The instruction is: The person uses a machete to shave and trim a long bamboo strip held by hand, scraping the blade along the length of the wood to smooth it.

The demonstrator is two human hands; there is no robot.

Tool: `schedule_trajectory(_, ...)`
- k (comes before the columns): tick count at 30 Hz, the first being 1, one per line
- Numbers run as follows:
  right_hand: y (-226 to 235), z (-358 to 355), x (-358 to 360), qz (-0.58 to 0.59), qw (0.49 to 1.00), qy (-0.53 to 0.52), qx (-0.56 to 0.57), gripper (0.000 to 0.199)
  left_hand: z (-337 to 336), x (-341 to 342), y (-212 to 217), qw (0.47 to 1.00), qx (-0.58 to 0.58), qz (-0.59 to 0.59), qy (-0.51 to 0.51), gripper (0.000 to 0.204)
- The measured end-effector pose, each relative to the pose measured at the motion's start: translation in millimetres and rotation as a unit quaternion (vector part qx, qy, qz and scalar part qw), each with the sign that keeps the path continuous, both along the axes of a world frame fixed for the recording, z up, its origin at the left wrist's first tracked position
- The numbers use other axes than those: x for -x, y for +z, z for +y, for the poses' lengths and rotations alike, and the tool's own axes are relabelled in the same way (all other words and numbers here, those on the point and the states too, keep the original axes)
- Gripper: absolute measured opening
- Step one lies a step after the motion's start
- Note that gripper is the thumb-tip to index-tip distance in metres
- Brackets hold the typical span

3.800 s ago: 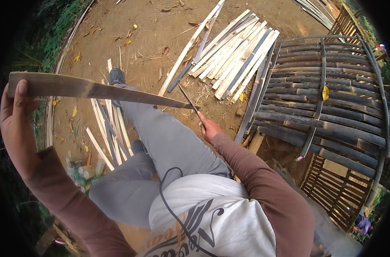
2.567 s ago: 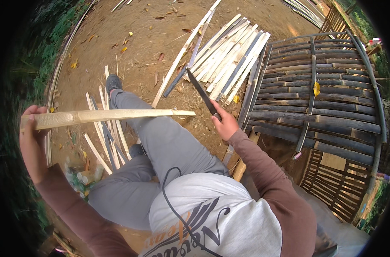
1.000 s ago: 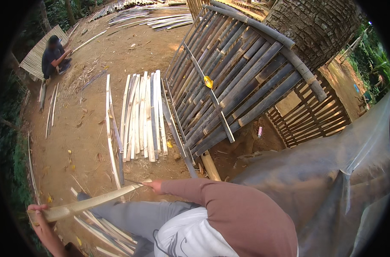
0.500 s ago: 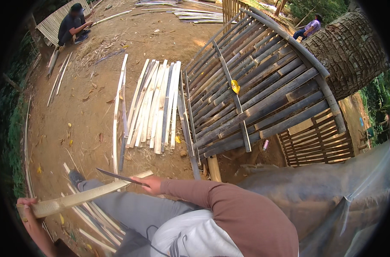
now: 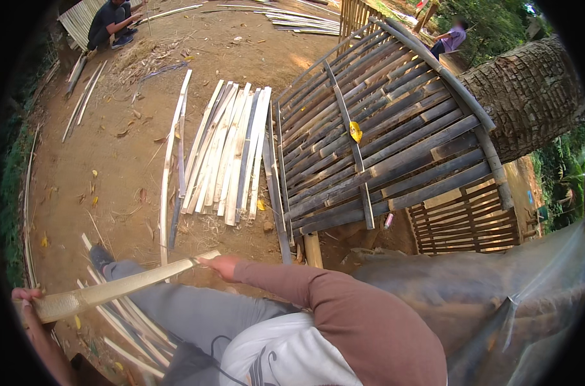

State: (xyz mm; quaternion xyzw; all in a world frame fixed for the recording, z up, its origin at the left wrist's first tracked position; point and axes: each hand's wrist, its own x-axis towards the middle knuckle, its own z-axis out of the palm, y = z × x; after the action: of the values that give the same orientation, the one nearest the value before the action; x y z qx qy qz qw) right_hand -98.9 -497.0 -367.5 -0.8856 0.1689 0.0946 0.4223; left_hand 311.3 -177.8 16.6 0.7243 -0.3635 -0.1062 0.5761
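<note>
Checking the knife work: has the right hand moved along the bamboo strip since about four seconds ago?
Yes. The right hand now sits at the bamboo strip's far tip, farther from the left hand.

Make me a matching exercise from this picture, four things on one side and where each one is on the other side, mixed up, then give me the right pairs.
Things:
1. bamboo strip
2. pile of split slats
3. yellow leaf
4. tree trunk

Places:
A. lying flat on the bare dirt, left of the bamboo panel
B. on the panel's middle crossbar
C. held between the left hand and right hand, across the knees
D. at the right edge, beyond the panel

Pairs: 1-C, 2-A, 3-B, 4-D
</note>
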Motion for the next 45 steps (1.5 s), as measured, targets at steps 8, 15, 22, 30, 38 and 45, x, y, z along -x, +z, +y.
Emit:
schedule_trajectory(8, 69, 27, -26, -0.177, 0.984, 0.025, 0.008, 0.074, -55, 142, 59, 0.981, -0.109, -0.090, 0.132, 0.031)
schedule_trajectory(15, 16, 33, -34, -0.159, 0.984, 0.028, 0.070, 0.068, -36, 134, 52, 0.978, -0.078, -0.049, 0.185, 0.026)
schedule_trajectory(22, 80, 36, -37, -0.072, 0.992, 0.064, 0.085, 0.066, -40, 151, 56, 0.981, -0.092, -0.043, 0.168, 0.027)
schedule_trajectory(30, 55, 25, -39, -0.069, 0.994, 0.049, 0.063, 0.072, -42, 153, 62, 0.979, -0.096, -0.071, 0.168, 0.027)
schedule_trajectory(38, -103, 2, 7, -0.071, 0.991, -0.026, 0.106, 0.070, -50, 154, 70, 0.982, -0.095, -0.069, 0.148, 0.026)
schedule_trajectory(45, 51, 30, -26, -0.091, 0.996, 0.011, 0.000, 0.069, -44, 160, 66, 0.980, -0.102, -0.088, 0.148, 0.027)
